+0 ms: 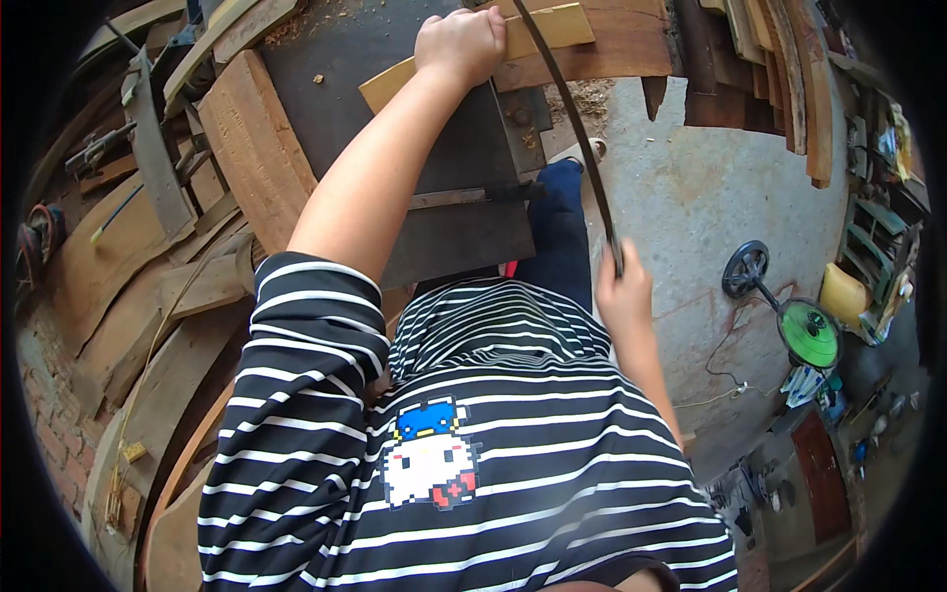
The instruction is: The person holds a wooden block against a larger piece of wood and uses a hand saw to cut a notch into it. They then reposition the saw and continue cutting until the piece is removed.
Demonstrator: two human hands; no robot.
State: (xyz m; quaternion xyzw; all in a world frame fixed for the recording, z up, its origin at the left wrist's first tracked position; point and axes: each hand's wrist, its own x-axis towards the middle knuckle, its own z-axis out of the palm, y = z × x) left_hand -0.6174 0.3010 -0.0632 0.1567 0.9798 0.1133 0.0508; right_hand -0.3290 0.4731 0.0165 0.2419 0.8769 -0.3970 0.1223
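My left hand (462,45) is closed over a narrow pale wooden strip (547,28), which lies slantwise across a dark work surface (345,44). Its knuckles face up, and the fingertips are hidden. Low on the right, my right hand (625,286) wraps round the near end of a long, thin, dark bar (575,109). That bar looks curved and runs up past the right of my left hand, out of the picture at the top. It may be a saw seen edge-on, but its kind does not show clearly. Where it meets the wooden strip, contact cannot be made out.
A thick brown wooden block (252,138) leans left of the work surface, beside piled curved timbers (113,266). Rough planks (760,69) are stacked at the upper right. On the concrete floor (710,178) lies a green fan (809,333) with a round black base and a cord.
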